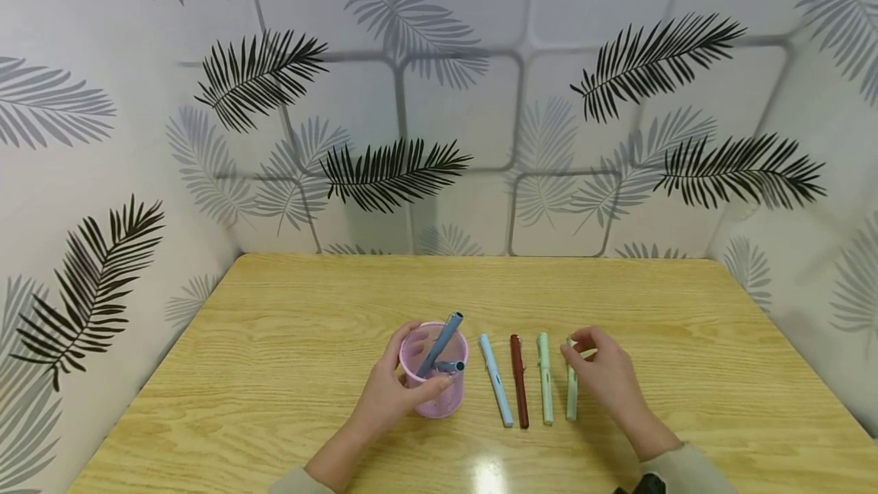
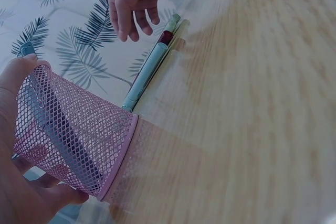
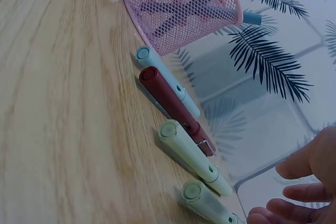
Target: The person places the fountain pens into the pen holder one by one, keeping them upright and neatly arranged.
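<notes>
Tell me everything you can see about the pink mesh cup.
The pink cylindrical mesh cup looks like painted metal, with a solid rim and base band and see-through walls. It stands upright on the yellowish wood-grain table. Two blue-grey, stick-shaped pens lean inside, their ends jutting past the rim. The person's left hand grips it, thumb across the front. A slim light-blue pen lies to its right, not touching it.

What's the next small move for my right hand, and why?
Probably pinch the rightmost green pen: your right hand is poised at its far end, fingers loose, while your left hand holds the pink mesh cup, which contains two dark blue pens.
</notes>
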Available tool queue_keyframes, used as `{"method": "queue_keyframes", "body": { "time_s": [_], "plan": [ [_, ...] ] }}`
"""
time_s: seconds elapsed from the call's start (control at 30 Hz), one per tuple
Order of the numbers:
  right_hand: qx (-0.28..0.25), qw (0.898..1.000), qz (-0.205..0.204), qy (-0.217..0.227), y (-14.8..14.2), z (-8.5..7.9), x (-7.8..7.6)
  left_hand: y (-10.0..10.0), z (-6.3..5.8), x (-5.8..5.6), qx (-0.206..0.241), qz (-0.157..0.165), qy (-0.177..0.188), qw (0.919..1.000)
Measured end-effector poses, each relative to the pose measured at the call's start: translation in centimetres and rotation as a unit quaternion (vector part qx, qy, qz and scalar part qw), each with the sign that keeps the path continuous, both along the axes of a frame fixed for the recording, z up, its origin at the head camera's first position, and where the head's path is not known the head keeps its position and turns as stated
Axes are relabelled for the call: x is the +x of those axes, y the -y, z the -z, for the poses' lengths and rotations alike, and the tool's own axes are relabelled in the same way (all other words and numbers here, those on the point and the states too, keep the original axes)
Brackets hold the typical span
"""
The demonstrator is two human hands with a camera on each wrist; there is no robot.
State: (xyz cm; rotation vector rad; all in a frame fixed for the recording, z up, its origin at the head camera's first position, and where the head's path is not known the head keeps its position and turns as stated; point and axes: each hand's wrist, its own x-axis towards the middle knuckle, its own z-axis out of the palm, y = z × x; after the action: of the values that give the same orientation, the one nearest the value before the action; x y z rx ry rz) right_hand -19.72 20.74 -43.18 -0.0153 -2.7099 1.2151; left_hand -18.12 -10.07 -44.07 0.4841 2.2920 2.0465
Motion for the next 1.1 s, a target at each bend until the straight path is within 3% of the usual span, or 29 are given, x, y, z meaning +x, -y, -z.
{"method": "queue_keyframes", "body": {
  "time_s": [0.13,0.23,1.1],
  "plan": [
    [0.01,1.0,0.008,0.021,-0.5,0.4,-0.4,0.1,1.3,-0.7,-0.01,-0.011,-0.001,0.9999],
    [0.022,0.999,0.011,0.033,-0.7,0.8,-0.7,0.1,1.7,-0.8,-0.015,-0.015,-0.005,0.9998],
    [0.069,0.993,0.007,0.091,-0.5,1.8,-2.3,0.1,1.6,-0.7,-0.019,-0.017,-0.012,0.9996]
  ]
}}
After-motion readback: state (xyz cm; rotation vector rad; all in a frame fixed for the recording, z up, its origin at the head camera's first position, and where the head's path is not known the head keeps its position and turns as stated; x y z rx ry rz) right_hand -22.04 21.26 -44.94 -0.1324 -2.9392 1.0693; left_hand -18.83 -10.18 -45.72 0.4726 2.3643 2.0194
